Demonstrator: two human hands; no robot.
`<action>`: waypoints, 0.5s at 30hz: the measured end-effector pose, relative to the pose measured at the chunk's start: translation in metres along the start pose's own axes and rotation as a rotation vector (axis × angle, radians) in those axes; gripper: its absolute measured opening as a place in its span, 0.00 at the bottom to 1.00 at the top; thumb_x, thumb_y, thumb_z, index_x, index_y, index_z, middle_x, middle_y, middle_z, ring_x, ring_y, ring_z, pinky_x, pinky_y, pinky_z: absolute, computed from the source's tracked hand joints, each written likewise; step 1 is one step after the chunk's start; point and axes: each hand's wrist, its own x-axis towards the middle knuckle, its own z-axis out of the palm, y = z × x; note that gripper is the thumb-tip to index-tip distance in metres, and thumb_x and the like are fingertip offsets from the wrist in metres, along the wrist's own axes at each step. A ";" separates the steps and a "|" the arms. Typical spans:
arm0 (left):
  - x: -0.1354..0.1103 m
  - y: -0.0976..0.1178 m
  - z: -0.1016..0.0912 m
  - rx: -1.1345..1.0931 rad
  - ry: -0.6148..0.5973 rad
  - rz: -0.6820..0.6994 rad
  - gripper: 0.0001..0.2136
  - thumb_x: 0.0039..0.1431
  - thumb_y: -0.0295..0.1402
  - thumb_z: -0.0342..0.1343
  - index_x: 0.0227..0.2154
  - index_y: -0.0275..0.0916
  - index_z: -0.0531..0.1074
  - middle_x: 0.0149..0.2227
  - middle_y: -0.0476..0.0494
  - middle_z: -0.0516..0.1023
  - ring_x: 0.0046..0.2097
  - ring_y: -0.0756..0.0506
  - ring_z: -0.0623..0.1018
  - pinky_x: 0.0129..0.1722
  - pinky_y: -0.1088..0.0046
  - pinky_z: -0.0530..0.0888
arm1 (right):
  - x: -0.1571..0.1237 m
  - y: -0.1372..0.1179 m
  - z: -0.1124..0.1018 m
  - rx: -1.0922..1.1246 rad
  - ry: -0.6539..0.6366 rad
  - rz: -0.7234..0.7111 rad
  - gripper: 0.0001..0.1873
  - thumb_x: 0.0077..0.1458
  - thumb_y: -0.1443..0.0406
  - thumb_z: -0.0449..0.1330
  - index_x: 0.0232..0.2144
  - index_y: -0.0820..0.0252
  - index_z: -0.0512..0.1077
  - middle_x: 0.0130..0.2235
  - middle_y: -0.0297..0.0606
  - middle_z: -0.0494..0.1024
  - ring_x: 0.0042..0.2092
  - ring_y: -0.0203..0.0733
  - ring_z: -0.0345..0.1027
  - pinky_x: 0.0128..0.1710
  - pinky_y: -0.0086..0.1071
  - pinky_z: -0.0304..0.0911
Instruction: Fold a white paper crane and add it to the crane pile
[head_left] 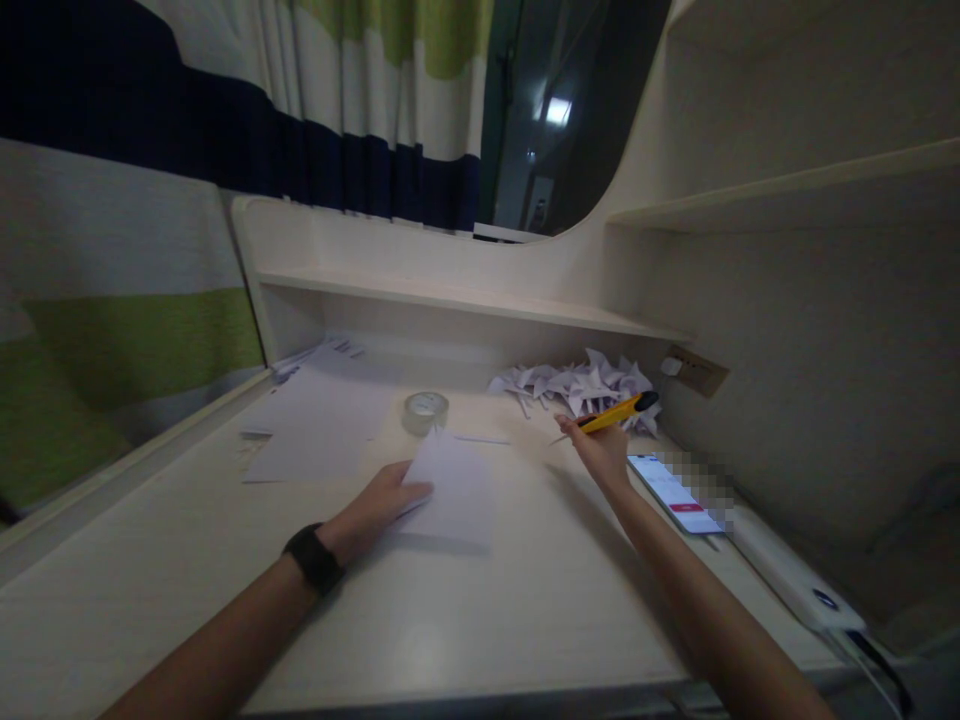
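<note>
My left hand (397, 493), with a dark band on the wrist, grips the left edge of a sheet of white paper (454, 485), thumb on top. The paper is folded or layered and tilts up off the desk. In my right hand (600, 450) is a yellow utility knife (615, 412) with a black end, its thin blade pointing left above the desk. Just behind the paper sits a roll of clear tape (425, 410). A thin white strip (482, 439) lies to the right of the roll.
Loose white sheets (322, 420) are piled at the left. Several folded paper pinwheels (585, 380) lie heaped at the back right. A lit phone (675, 495) and a white power strip (795, 570) with cables line the right side. A low shelf (465, 300) spans the back.
</note>
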 end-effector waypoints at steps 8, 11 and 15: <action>0.002 -0.005 -0.013 0.892 0.434 0.209 0.23 0.58 0.43 0.50 0.51 0.31 0.70 0.46 0.29 0.77 0.47 0.31 0.76 0.46 0.53 0.70 | 0.010 0.003 0.025 0.263 -0.015 0.111 0.27 0.42 0.43 0.62 0.25 0.63 0.73 0.21 0.41 0.77 0.25 0.46 0.73 0.23 0.33 0.66; 0.002 -0.003 -0.007 1.033 0.515 0.480 0.21 0.59 0.38 0.49 0.52 0.30 0.68 0.50 0.29 0.74 0.52 0.34 0.73 0.52 0.54 0.68 | 0.006 0.008 0.032 0.343 -0.092 0.063 0.26 0.43 0.45 0.62 0.27 0.64 0.73 0.22 0.40 0.77 0.25 0.44 0.73 0.25 0.33 0.68; 0.002 -0.004 0.009 1.117 0.475 0.735 0.17 0.60 0.31 0.49 0.52 0.33 0.67 0.52 0.32 0.72 0.54 0.36 0.70 0.54 0.54 0.66 | -0.008 0.015 0.032 0.367 -0.138 -0.052 0.23 0.46 0.48 0.62 0.33 0.63 0.74 0.30 0.40 0.79 0.32 0.45 0.74 0.33 0.36 0.69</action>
